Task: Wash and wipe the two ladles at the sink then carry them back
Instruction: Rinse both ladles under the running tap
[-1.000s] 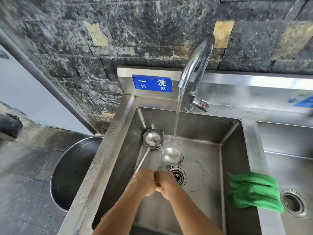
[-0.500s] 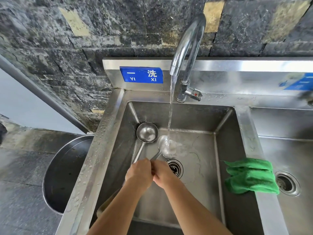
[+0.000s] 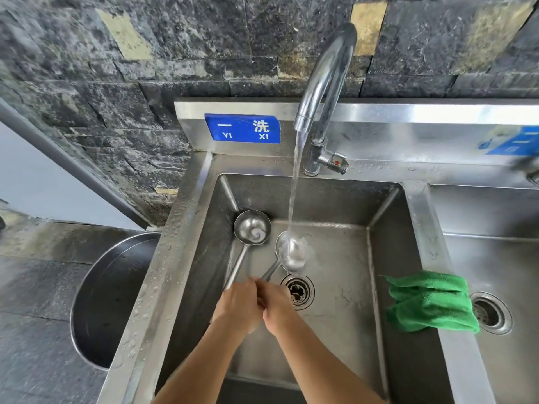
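Observation:
Two steel ladles are inside the left sink basin (image 3: 388, 258). My left hand (image 3: 237, 306) grips the handle of the left ladle (image 3: 252, 228), whose bowl faces up near the basin's back left corner. My right hand (image 3: 277, 307) grips the handle of the right ladle (image 3: 290, 255), its bowl tilted under the water stream from the tap (image 3: 323, 91). Water splashes off that bowl. Both hands touch each other above the basin floor, just left of the drain (image 3: 297, 291).
A folded green cloth (image 3: 430, 301) lies on the divider between the two basins. The right basin has its own drain (image 3: 490, 313). A large round metal tub (image 3: 110, 301) stands on the floor to the left. A dark stone wall rises behind.
The right ladle's bowl has shifted under the stream and turned more on edge. The left ladle has moved a little toward the back corner. Both hands keep their grip.

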{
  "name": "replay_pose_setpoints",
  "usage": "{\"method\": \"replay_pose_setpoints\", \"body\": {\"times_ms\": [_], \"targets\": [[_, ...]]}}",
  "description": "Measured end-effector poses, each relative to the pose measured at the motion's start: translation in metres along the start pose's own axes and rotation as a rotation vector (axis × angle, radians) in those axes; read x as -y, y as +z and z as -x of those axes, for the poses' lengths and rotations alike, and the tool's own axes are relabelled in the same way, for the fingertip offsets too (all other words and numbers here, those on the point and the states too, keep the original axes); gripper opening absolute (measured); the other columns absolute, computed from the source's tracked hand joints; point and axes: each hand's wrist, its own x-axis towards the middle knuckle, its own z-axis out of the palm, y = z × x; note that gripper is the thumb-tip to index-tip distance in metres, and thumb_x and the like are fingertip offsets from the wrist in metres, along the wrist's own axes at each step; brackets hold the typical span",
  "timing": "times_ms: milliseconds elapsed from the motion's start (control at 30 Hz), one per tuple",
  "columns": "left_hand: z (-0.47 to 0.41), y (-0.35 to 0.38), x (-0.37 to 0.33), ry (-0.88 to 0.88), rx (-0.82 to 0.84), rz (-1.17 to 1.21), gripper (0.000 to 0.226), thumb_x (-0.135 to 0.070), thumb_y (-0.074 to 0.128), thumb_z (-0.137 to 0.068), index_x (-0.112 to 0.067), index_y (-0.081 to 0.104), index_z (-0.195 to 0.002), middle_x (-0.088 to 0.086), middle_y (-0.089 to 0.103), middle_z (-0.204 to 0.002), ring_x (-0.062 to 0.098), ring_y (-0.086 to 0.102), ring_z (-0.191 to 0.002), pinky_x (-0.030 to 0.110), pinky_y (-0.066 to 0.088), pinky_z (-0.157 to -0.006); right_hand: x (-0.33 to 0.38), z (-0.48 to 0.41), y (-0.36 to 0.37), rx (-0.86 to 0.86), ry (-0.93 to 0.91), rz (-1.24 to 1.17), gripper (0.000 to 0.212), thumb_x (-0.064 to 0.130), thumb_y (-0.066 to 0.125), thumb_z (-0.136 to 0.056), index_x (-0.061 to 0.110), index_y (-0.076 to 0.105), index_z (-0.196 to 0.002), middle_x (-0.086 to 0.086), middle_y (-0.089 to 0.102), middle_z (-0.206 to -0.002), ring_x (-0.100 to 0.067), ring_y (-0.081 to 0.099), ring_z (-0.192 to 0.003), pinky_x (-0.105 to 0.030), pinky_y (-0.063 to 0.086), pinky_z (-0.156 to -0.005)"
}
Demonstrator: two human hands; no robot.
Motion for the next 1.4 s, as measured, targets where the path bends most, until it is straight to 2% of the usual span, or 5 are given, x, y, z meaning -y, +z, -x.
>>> {"method": "replay_pose_setpoints", "body": {"times_ms": [200, 567, 833, 1100, 1400], "targets": [[0.003, 0.008, 0.005, 0.029, 0.091, 0.051, 0.038, -0.014, 0.050, -0.089, -0.015, 0.054, -0.126, 0.008, 0.066, -0.119, 0.029, 0.060, -0.113, 0.033, 0.048, -0.087, -0.019, 0.004, -0.008, -0.204, -0.006, 0.045, 0.011, 0.011, 0.075, -0.064, 0.006, 0.065, -0.063, -0.008, 0.061, -0.048, -0.020, 0.054, -0.040, -0.025, 0.039, -0.043], [-0.003, 0.008, 0.016, 0.035, 0.081, 0.129, 0.042, -0.015, 0.050, -0.088, -0.020, 0.054, -0.130, 0.005, 0.068, -0.117, 0.027, 0.063, -0.109, 0.034, 0.053, -0.088, -0.022, -0.001, 0.004, -0.232, -0.099, -0.005, 0.019, 0.014, 0.077, -0.064, 0.011, 0.067, -0.049, -0.010, 0.068, -0.057, -0.024, 0.064, -0.058, -0.032, 0.052, -0.057], [0.009, 0.023, 0.010, -0.064, 0.202, 0.339, 0.021, -0.022, 0.044, -0.097, -0.022, 0.047, -0.118, 0.006, 0.067, -0.093, 0.024, 0.072, -0.059, 0.027, 0.051, -0.043, -0.029, -0.001, -0.022, -0.056, 0.026, -0.147, 0.023, 0.003, 0.049, -0.095, 0.005, 0.057, -0.073, -0.009, 0.056, -0.059, -0.022, 0.054, -0.055, -0.032, 0.045, -0.055], [0.022, 0.027, 0.002, 0.021, -0.099, 0.067, 0.042, -0.016, 0.051, -0.096, -0.034, 0.042, -0.133, -0.002, 0.065, -0.112, 0.022, 0.067, -0.101, 0.031, 0.051, -0.073, -0.005, -0.006, -0.008, 0.013, 0.023, -0.149, 0.025, 0.018, 0.054, -0.102, -0.005, 0.062, -0.108, -0.022, 0.071, -0.076, -0.029, 0.069, -0.063, -0.036, 0.051, -0.066], [0.032, 0.009, 0.004, 0.045, -0.191, 0.011, 0.034, -0.023, 0.057, -0.094, -0.028, 0.052, -0.128, -0.006, 0.060, -0.118, 0.019, 0.067, -0.103, 0.032, 0.055, -0.085, 0.005, 0.005, -0.002, -0.037, 0.125, -0.240, 0.015, 0.007, 0.048, -0.101, 0.001, 0.054, -0.089, -0.017, 0.062, -0.072, -0.031, 0.066, -0.068, -0.035, 0.057, -0.051]]}}
